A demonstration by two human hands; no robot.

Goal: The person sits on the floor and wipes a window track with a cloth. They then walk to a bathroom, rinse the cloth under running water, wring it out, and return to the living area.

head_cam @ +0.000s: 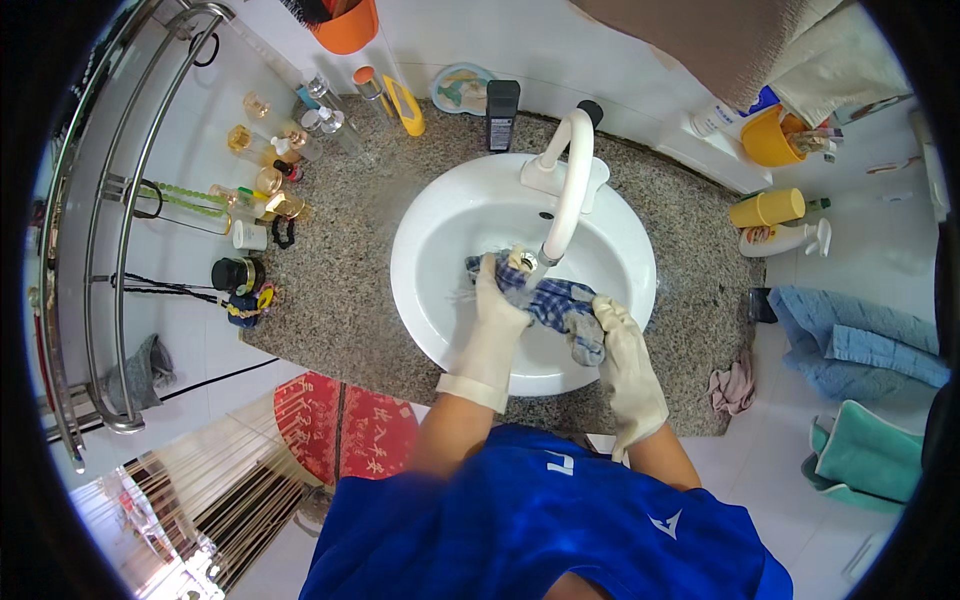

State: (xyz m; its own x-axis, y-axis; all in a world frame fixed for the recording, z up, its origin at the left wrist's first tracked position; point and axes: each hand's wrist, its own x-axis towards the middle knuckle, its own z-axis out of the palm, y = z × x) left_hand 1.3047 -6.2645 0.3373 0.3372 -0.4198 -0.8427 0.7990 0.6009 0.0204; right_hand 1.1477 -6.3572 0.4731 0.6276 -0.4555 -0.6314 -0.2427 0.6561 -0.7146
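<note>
Both my hands wear cream rubber gloves and hold a wet blue checked cloth (556, 300) inside the white oval washbasin (409, 247). My left hand (499, 300) grips the cloth's left part near the drain, its thumb on top. At the cloth's right end, my right hand (619, 322) pinches the fabric, and a soaked greyish part (585, 337) hangs beside it. Water runs from the white gooseneck faucet (577, 172) onto the cloth between my hands. The cloth partly covers the drain (528, 259), and the gloves hide my fingers' skin.
The basin sits in a speckled granite counter (337, 247). Bottles and jars crowd its left side, near a metal towel rail (127, 285). A black bottle (502, 116) stands behind the basin. At right are a spray bottle (780, 238), a pink rag (732, 386) and a blue towel (862, 337).
</note>
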